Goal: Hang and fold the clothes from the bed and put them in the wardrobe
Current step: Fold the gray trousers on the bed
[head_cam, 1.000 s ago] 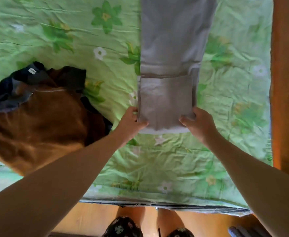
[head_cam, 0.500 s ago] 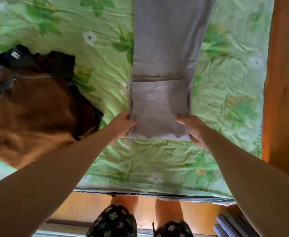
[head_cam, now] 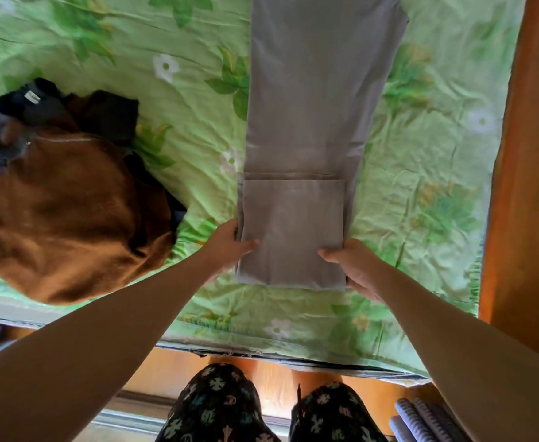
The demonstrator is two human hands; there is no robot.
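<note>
Found grey trousers point(head_cam: 313, 100) laid lengthwise on the green floral bed point(head_cam: 421, 202), near end folded over once, left grip point(head_cam: 230, 247) and right grip point(head_cam: 354, 266) each pinching one side of that fold, thumbs on top, presumably to turn it over again squarely.

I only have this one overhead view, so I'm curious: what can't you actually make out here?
The grey trousers: far end cut off by the head view's top edge.
Fingertips of the left hand and right hand: hidden under the trousers' folded end.
The dark garment: mostly buried under the brown garment; kind unclear, label too small to read.
The wardrobe: nowhere in this view.
</note>
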